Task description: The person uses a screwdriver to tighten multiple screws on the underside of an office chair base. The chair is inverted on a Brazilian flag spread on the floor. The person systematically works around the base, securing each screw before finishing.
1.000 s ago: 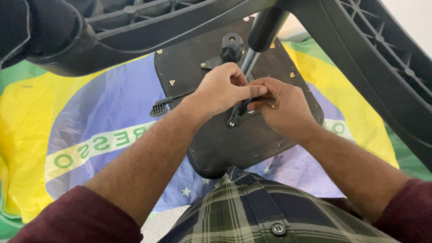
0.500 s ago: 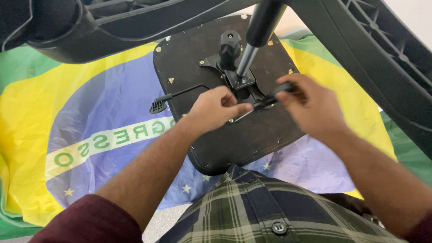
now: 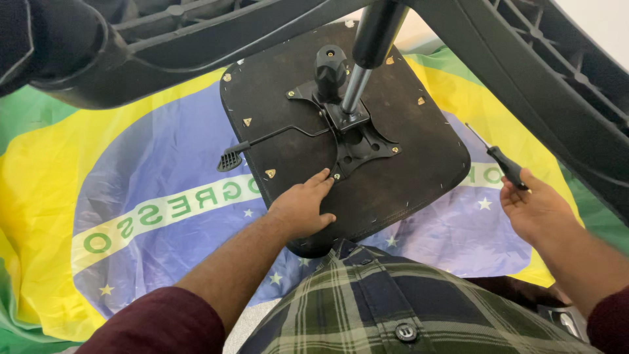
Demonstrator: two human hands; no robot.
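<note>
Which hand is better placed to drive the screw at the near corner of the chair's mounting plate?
Probably the right hand: it holds the screwdriver, though off to the seat's side. The left hand lies flat on the seat underside, fingertips by the mounting plate, well placed to steady it.

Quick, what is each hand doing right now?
Left hand: open, resting flat on the underside of the chair seat, fingertips at the metal bracket.
Right hand: holding a screwdriver off to the side.
</note>
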